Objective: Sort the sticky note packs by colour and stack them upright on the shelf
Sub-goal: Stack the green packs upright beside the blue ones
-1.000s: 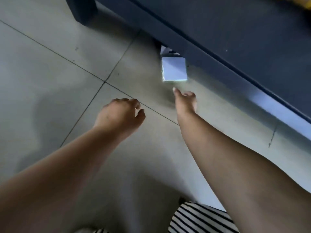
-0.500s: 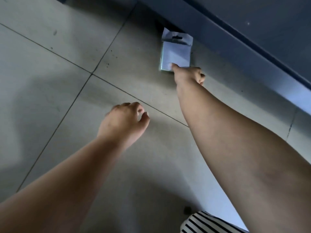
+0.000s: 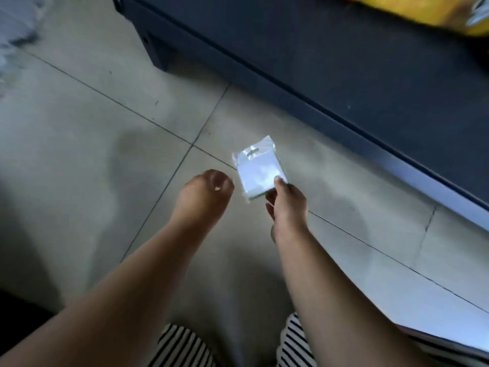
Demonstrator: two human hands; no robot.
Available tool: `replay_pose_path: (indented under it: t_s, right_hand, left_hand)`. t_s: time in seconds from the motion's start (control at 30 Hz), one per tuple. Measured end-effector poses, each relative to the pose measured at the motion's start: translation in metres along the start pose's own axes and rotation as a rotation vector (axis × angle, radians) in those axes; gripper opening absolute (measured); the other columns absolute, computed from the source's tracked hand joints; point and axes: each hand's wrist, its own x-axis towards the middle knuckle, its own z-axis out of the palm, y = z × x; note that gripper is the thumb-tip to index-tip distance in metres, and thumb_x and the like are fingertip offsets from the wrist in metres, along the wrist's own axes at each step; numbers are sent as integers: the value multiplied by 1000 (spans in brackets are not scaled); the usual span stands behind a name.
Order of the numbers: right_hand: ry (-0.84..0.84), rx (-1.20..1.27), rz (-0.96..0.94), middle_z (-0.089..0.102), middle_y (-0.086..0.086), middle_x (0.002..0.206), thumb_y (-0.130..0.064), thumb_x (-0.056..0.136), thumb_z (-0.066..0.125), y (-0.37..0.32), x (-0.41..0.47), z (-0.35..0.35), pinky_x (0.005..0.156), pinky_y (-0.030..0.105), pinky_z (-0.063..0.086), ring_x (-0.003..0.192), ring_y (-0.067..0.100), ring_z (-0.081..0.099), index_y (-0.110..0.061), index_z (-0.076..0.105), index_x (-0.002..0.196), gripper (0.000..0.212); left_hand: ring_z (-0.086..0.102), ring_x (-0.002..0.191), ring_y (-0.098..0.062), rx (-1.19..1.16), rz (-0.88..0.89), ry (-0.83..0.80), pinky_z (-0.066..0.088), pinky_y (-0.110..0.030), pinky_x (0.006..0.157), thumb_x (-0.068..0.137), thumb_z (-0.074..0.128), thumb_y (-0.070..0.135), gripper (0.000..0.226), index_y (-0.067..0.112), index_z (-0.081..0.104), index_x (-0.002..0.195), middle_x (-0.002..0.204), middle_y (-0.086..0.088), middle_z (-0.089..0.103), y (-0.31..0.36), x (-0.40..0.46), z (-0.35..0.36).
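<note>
Head view: your right hand [image 3: 287, 205] pinches the sticky note pack [image 3: 260, 172] by its near corner, hang-tab pointing away, while your left hand [image 3: 205, 193] hangs loosely curled beside it.

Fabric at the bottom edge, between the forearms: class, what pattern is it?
Black and white stripes on the fabric, clearest in the head view.

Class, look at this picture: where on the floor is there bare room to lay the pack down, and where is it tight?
Bare floor tiles lie left of the left hand, out to the grout line. More bare tile lies between the right hand, which pinches the sticky note pack, and the dark shelf base. It is tight between the two hands and near the striped clothing.
</note>
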Motion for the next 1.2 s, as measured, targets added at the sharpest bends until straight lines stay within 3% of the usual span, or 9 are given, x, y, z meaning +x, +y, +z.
replay_pose_path:
  t_s: [0.1, 0.23, 0.4, 0.53, 0.6, 0.7, 0.8, 1.0, 1.2]
  right_hand:
    - [-36, -54, -61, 59, 11, 69, -23, 87, 57, -25, -73, -30, 87, 45, 50, 73, 28, 54, -11, 55, 63, 27]
    - [-199, -253, -285, 58, -10, 72, -24, 86, 63, -89, -189, -80, 65, 11, 44, 70, 9, 55, -17, 59, 85, 9]
    - [-540, -492, -457, 63, -19, 95, -24, 81, 69, -169, -320, -136, 81, 3, 43, 88, -13, 56, -20, 67, 103, 23]
    - [-602, -328, -405, 65, -18, 84, -20, 82, 68, -232, -395, -173, 76, 7, 45, 81, -8, 60, -31, 64, 79, 12]
    - [-550, -172, -373, 63, -16, 78, -17, 86, 63, -268, -434, -193, 68, 4, 45, 71, -9, 59, -30, 62, 79, 15]
    - [-454, -31, -309, 61, -12, 83, -18, 89, 59, -309, -471, -214, 78, 17, 46, 77, -2, 56, -25, 60, 86, 8]
    - [-555, -10, -268, 64, -6, 81, -21, 91, 56, -349, -507, -228, 68, 20, 47, 75, 9, 59, -22, 62, 86, 7]
    - [-572, 144, -459, 65, -1, 69, -7, 89, 58, -436, -582, -258, 58, 21, 52, 59, 9, 60, -13, 62, 81, 11]
    - [-497, 193, -702, 66, 13, 85, -11, 88, 60, -503, -651, -306, 79, 41, 48, 79, 26, 56, -10, 65, 82, 8]
  left_hand:
    - [58, 100, -23, -239, -149, -31, 34, -21, 75, 95, 45, 26, 24, 17, 67, 101, 108, -11, 65, 31, -59, -39]
    - [55, 100, -21, -792, -392, -160, 41, -31, 91, 98, 39, 31, 32, 12, 58, 114, 116, -15, 60, 78, -139, -93]
    - [59, 79, -22, -1351, -602, -170, 50, -30, 68, 94, 39, 46, 49, 1, 51, 110, 93, -13, 59, 143, -226, -188]
    - [57, 68, -19, -1370, -462, -266, 49, -27, 57, 94, 43, 35, 28, 10, 55, 100, 83, -8, 58, 192, -288, -258]
    - [57, 70, -20, -1312, -462, -229, 47, -29, 61, 93, 44, 20, 16, 11, 53, 103, 84, -10, 59, 222, -324, -294]
    - [58, 72, -22, -1305, -427, -185, 47, -32, 66, 92, 45, 9, 18, 10, 53, 108, 85, -12, 60, 258, -365, -340]
    - [61, 76, -22, -1318, -218, -220, 52, -28, 65, 92, 45, 9, 21, 10, 55, 110, 91, -11, 64, 288, -396, -380]
    - [66, 83, -24, -1135, 276, -259, 56, -31, 71, 89, 51, 10, 22, 7, 61, 108, 99, -12, 69, 361, -436, -461]
    - [67, 81, -24, -992, 574, -312, 55, -33, 70, 89, 55, 10, 12, 10, 65, 96, 90, -9, 71, 447, -469, -516]
